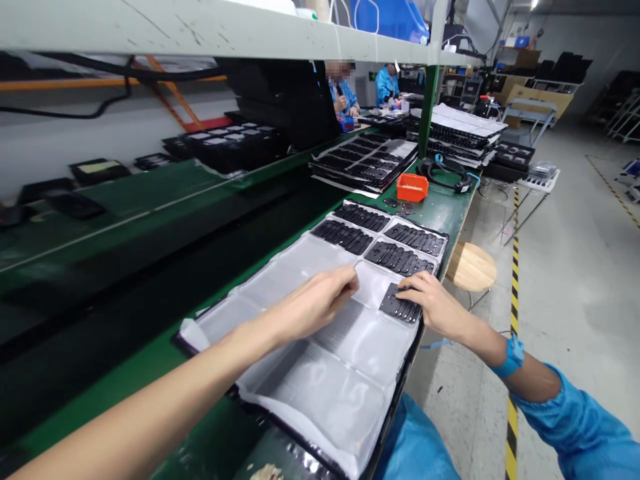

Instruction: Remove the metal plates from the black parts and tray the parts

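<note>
Tray (345, 393) holds black parts (400, 259) — right hand (435, 303) flat on one row, grip open; left hand (320, 303) — grip unclear.

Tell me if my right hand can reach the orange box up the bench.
Probably, with a stretch: the right hand rests on black parts in the tray, and the orange box sits beyond it with only low, flat parts between.
</note>
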Demonstrator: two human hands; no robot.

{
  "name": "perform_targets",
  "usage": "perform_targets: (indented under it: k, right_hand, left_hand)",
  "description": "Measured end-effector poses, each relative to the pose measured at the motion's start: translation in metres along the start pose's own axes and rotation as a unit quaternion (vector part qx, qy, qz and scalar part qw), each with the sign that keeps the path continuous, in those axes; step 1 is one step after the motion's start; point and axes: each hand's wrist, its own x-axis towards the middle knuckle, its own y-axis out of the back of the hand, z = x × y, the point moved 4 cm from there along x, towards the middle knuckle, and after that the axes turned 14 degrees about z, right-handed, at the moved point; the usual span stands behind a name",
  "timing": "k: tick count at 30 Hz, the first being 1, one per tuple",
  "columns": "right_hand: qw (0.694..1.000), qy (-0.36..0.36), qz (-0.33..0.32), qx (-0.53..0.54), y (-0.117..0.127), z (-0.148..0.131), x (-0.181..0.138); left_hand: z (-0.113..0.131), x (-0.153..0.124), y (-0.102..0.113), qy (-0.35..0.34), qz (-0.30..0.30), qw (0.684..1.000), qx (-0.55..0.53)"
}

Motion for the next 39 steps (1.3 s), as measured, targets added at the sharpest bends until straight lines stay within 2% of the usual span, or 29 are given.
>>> perform_targets:
  k: [3, 7, 11, 14, 18, 21, 25, 27, 29, 32, 34, 36, 39]
  right_hand:
    - [1.0, 0.007, 0.021, -0.007, 0.001, 0.001, 0.002]
    - [0.996, 0.02, 0.084, -0.004, 0.022, -0.007, -0.002]
    - [0.989, 0.0, 0.138, 0.047, 0.046, -0.043, -0.019]
    - [0.982, -0.006, 0.138, 0.129, 0.045, -0.085, -0.03]
    - [0.946, 0.048, 0.044, 0.317, 0.009, -0.159, -0.04]
    - [0.91, 0.076, -0.023, 0.407, -0.025, -0.211, -0.046]
    - [0.889, 0.073, -0.088, 0.444, -0.069, -0.258, -0.05]
    - [0.895, 0.061, -0.109, 0.429, -0.096, -0.278, -0.049]
    - [0.907, 0.066, -0.123, 0.397, -0.126, -0.302, -0.046]
    - [0.93, 0.112, -0.203, 0.286, -0.173, -0.341, -0.045]
    - [0.933, 0.143, -0.261, 0.201, -0.197, -0.361, -0.047]
    - [0.933, 0.153, -0.288, 0.15, -0.211, -0.372, -0.049]
    - [0.937, 0.141, -0.293, 0.13, -0.218, -0.375, -0.05]
  left_hand:
    - [0.003, -0.025, 0.009, 0.014, 0.007, 1.0, -0.024]
    - [0.015, -0.067, 0.032, 0.033, 0.013, 0.999, -0.032]
    - [0.038, -0.13, 0.061, 0.09, 0.041, 0.995, -0.022]
    - [0.055, -0.179, 0.064, 0.15, 0.067, 0.986, -0.026]
    - [0.06, -0.237, 0.045, 0.222, 0.048, 0.974, 0.021]
    - [0.057, -0.288, 0.048, 0.294, 0.06, 0.948, 0.103]
    - [0.057, -0.377, 0.065, 0.44, 0.102, 0.87, 0.197]
    - [0.057, -0.419, 0.059, 0.51, 0.102, 0.829, 0.205]
    - [0.056, -0.446, 0.044, 0.544, 0.108, 0.807, 0.2]
    - [0.05, -0.465, 0.022, 0.553, 0.136, 0.8, 0.187]
    - [0.044, -0.469, 0.014, 0.554, 0.16, 0.799, 0.168]
    - [0.037, -0.473, 0.012, 0.555, 0.185, 0.799, 0.139]
    - [0.027, -0.479, 0.015, 0.555, 0.217, 0.799, 0.079]
